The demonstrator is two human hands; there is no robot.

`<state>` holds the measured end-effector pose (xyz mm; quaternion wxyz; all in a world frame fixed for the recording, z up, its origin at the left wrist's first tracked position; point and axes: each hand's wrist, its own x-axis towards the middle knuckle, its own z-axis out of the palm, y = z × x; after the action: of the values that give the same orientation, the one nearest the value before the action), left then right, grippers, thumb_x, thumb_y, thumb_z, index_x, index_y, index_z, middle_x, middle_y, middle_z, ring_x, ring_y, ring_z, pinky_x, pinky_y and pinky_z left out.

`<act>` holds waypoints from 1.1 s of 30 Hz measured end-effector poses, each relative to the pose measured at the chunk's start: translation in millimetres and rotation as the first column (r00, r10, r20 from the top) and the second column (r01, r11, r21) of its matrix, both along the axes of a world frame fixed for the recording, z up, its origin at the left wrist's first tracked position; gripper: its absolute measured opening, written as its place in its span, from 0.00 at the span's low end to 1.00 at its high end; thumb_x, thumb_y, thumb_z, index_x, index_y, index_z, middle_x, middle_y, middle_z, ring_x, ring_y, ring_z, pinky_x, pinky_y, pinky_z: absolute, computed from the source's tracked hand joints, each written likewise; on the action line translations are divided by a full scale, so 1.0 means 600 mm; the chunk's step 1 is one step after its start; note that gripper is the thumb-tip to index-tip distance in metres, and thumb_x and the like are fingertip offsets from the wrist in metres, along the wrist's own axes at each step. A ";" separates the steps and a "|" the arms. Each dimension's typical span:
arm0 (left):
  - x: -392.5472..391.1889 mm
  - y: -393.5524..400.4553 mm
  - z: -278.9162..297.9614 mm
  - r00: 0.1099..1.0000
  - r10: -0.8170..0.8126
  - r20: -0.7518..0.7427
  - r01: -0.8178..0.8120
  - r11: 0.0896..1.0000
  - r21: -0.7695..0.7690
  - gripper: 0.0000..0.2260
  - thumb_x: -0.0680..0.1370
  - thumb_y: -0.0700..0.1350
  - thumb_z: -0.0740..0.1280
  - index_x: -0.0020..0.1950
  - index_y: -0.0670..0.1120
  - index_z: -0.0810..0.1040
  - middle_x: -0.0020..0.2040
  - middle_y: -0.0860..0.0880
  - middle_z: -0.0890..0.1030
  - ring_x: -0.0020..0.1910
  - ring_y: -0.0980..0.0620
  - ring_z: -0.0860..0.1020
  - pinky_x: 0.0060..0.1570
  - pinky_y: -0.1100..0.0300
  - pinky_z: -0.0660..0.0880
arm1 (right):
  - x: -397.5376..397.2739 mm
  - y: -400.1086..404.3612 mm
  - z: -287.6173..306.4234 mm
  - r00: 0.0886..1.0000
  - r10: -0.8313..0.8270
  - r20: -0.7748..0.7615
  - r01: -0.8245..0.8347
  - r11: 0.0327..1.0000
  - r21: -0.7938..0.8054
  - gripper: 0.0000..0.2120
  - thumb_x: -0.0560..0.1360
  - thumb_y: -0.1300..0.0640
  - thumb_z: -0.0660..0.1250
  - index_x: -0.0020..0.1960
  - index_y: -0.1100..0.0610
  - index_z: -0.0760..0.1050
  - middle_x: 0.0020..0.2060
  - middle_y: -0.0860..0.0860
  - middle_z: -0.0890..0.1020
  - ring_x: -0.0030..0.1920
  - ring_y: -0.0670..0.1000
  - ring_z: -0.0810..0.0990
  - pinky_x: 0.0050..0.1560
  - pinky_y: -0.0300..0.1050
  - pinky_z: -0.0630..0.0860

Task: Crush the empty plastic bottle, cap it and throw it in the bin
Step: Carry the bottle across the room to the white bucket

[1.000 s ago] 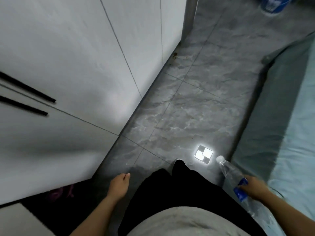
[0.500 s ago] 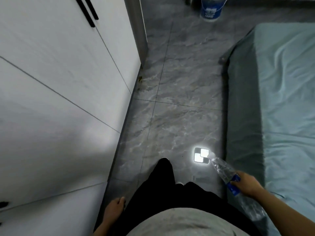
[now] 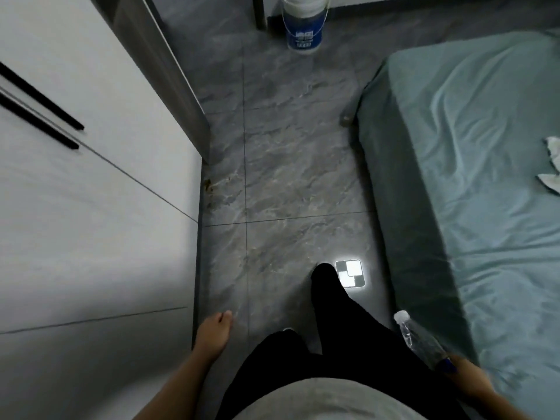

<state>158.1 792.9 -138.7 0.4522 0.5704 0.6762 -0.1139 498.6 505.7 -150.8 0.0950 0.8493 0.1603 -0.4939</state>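
My right grip [image 3: 468, 378] is closed around the capped bottle [image 3: 419, 338], neck pointing ahead, my left grip [image 3: 213, 330] loose and empty beside me; I judge I'm carrying it binward, so next comes walking on toward the bucket [image 3: 304, 24] well ahead.

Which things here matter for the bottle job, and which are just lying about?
For the job: plastic bottle, capped, held in the right hand; left hand, free; blue-and-white bucket, possibly the bin.

Lying about: bed; crumpled white tissue on it; wardrobe.
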 end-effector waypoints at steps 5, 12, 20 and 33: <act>0.115 0.095 0.003 0.999 -0.034 -0.005 0.034 0.999 0.008 0.19 0.80 0.42 0.56 0.31 0.40 0.75 0.47 0.28 0.80 0.49 0.35 0.78 0.49 0.48 0.73 | 0.118 0.107 -0.014 0.997 -0.071 0.001 0.071 0.997 0.034 0.14 0.74 0.58 0.68 0.57 0.64 0.76 0.57 0.64 0.81 0.58 0.60 0.79 0.52 0.47 0.72; 0.204 0.179 0.025 0.998 0.050 -0.034 -0.051 0.999 -0.013 0.23 0.80 0.42 0.54 0.25 0.46 0.70 0.29 0.43 0.73 0.37 0.48 0.73 0.37 0.56 0.61 | 0.284 0.332 0.017 0.997 -0.051 0.057 0.042 0.988 0.150 0.14 0.73 0.55 0.68 0.53 0.64 0.75 0.51 0.63 0.83 0.54 0.61 0.80 0.44 0.43 0.67; 0.292 0.358 0.011 0.991 0.126 -0.040 -0.129 0.990 -0.060 0.18 0.80 0.43 0.56 0.32 0.44 0.74 0.37 0.42 0.76 0.40 0.49 0.72 0.37 0.57 0.63 | 0.387 0.535 0.004 0.998 -0.050 0.046 0.042 0.985 0.166 0.14 0.72 0.57 0.70 0.55 0.63 0.76 0.51 0.63 0.83 0.53 0.60 0.81 0.49 0.46 0.73; 0.557 0.790 0.025 0.997 -0.029 0.072 0.027 0.999 0.029 0.16 0.80 0.43 0.56 0.36 0.41 0.74 0.40 0.36 0.78 0.44 0.43 0.77 0.51 0.48 0.73 | 0.511 0.737 0.009 0.971 -0.235 0.050 0.234 0.972 0.033 0.20 0.74 0.64 0.67 0.64 0.70 0.70 0.64 0.68 0.73 0.66 0.62 0.71 0.66 0.50 0.66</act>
<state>492.2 1267.1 -123.8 0.4666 0.5899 0.6528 -0.0901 805.2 947.6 -145.3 0.0290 0.8765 0.0629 -0.4763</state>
